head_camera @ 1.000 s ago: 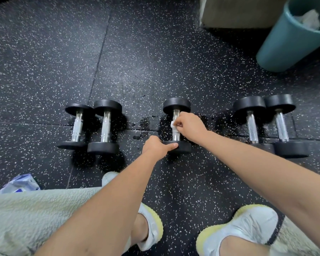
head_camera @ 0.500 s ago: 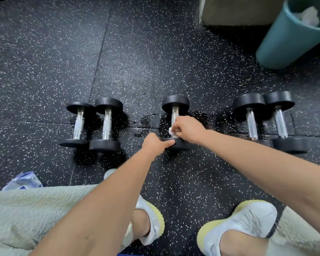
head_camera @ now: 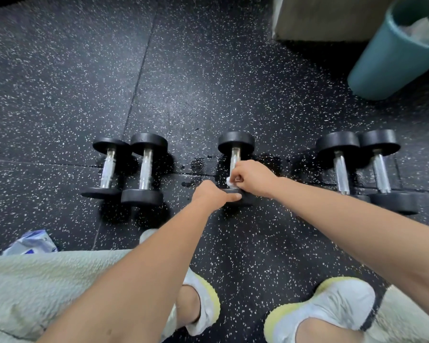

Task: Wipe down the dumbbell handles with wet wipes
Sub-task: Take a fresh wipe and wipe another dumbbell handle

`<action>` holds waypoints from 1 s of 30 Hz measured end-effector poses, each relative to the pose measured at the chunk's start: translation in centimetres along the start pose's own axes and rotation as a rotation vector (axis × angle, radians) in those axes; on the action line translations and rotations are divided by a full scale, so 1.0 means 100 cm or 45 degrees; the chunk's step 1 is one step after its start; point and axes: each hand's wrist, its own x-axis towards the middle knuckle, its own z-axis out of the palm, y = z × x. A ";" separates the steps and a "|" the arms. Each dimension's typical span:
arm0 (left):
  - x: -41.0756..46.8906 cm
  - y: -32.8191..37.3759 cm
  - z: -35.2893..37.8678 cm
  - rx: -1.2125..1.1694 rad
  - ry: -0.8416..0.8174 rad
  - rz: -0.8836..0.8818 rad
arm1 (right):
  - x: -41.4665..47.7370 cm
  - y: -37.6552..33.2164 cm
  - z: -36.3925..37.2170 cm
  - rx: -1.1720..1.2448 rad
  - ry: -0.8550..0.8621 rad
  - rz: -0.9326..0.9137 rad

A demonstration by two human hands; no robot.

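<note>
Floor (head_camera: 196, 70): black rubber w/ white speckles, seams between tiles; wet patches near the middle dumbbell.
Bin (head_camera: 391, 53): teal, far right, tilted in view; white crumpled stuff inside at the rim.
Legs/shoes: pale shorts near left; white shoes w/ yellow soles, left shoe (head_camera: 203, 310) & right shoe (head_camera: 332, 308) at near edge.
Left pair of dumbbells (head_camera: 144, 169): two side by side, left of centre, touching or nearly so; chrome handles run near-to-far, black round ends.
Right pair of dumbbells (head_camera: 342, 169): two side by side on the right, same layout.
Middle dumbbell (head_camera: 235, 144): alone betw. the pairs, handle near-to-far; near end mostly hidden under the hands.
Right hand (head_camera: 253, 178): closed around near part of the middle handle, fingers curled, gripping the wet wipe against the chrome.
Left hand (head_camera: 212, 194): loosely closed, thumb stretched onto the near black end of the middle dumbbell; holds nothing else.
Wipes pack (head_camera: 31, 242): blue-white, crumpled, on floor near left, well apart from the dumbbells.
Wet wipe (head_camera: 230, 182): small white wad, only a bit shows at the right hand's fingers, on the handle just above the near end.
</note>
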 end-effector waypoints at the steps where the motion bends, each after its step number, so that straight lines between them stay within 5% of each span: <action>1: 0.000 0.002 0.002 0.008 0.015 -0.003 | 0.004 0.001 -0.003 -0.015 0.024 -0.003; 6: -0.002 0.006 0.001 -0.021 0.029 -0.036 | 0.032 0.008 -0.016 0.013 0.257 0.214; 13: 0.005 -0.004 -0.007 -0.127 -0.037 -0.075 | 0.002 -0.002 0.000 -0.020 -0.035 -0.092; 21: -0.005 -0.006 -0.008 -0.057 0.003 -0.059 | 0.048 0.001 0.009 -0.042 0.347 0.251; 30: 0.000 -0.007 -0.012 -0.039 -0.033 -0.034 | 0.024 0.002 0.017 -0.307 0.253 0.019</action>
